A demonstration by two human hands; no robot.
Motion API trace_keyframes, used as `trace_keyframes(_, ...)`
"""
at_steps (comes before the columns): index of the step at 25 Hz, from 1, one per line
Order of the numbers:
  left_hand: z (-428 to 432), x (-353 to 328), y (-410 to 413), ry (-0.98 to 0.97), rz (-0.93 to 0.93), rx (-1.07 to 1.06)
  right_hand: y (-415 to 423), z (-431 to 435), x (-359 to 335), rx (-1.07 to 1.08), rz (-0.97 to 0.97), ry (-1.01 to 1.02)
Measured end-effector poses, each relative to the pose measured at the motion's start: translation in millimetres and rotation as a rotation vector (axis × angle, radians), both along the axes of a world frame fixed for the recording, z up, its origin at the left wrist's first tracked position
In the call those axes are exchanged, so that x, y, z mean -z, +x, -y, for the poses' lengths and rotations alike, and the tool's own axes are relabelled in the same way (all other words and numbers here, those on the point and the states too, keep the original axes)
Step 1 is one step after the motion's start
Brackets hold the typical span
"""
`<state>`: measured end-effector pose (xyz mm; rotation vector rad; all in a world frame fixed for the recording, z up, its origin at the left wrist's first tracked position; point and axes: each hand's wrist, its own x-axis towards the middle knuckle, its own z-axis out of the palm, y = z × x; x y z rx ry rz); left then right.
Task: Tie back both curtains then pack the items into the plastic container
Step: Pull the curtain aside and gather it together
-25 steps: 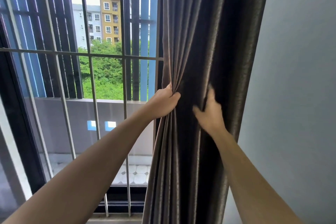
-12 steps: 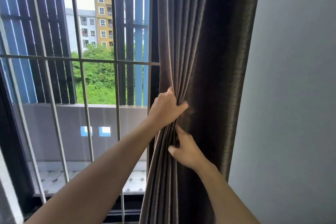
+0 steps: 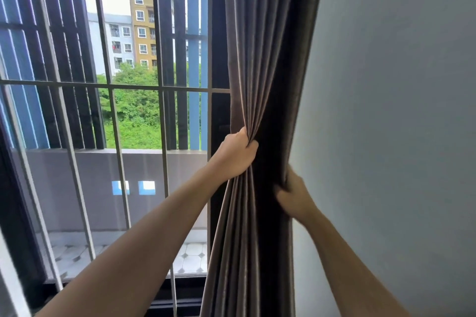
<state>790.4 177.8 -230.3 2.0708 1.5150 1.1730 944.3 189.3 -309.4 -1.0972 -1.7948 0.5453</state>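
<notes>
A dark brown-grey curtain hangs in tight folds at the right side of the window, bunched to a waist at mid height. My left hand is clenched on the folds at the curtain's window-side edge. My right hand sits a little lower on the wall-side edge, with its fingers wrapped around the fabric. The fingertips of both hands are hidden in the cloth. No tie-back, plastic container or loose items are in view.
A plain grey wall fills the right side, right beside the curtain. To the left stands a window with thin metal bars and a dark frame. Behind the glass lie a tiled balcony, greenery and buildings.
My right hand has moved from the front of the folds to the curtain's wall-side edge and closed on it. The curtain is gathered narrower. My left hand keeps its grip.
</notes>
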Motion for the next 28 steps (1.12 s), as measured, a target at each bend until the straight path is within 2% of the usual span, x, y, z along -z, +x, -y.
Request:
trace_keyframes(3,0,-6,5,-0.025,-0.001,0.025,-16,-5,24,-0.194,0.082,-0.094)
trace_keyframes(6,2,-7,7,-0.046,0.034,0.07,-25,-8,32,-0.233,0.059,-0.164)
trace_keyframes(8,2,-4,11,-0.021,0.038,0.09,-35,-3,31,-0.227,0.11,-0.187)
trace_keyframes(11,1,2,20,0.098,-0.062,-0.058,-41,3,28,-0.295,0.14,-0.207)
trace_keyframes(14,-1,5,18,0.142,-0.083,-0.122,-27,10,30,-0.442,-0.092,-0.259)
trace_keyframes(17,0,4,2,0.03,0.035,0.001,-18,0,27,-0.278,-0.529,-0.217)
trace_keyframes(19,8,4,-2,-0.045,0.171,0.115,-16,-21,13,-0.013,-0.595,-0.078)
trace_keyframes(20,13,3,-3,-0.074,0.217,0.167,-17,-28,1,0.035,-0.599,-0.056)
trace_keyframes(21,18,3,-4,-0.094,0.233,0.212,-18,-35,-13,0.021,-0.596,-0.05)
trace_keyframes(25,26,0,-13,-0.15,0.295,0.302,-26,-45,-46,-0.296,-0.601,-0.206)
trace_keyframes(28,21,1,-20,-0.185,0.404,0.273,-26,-50,-47,-0.376,-0.598,-0.275)
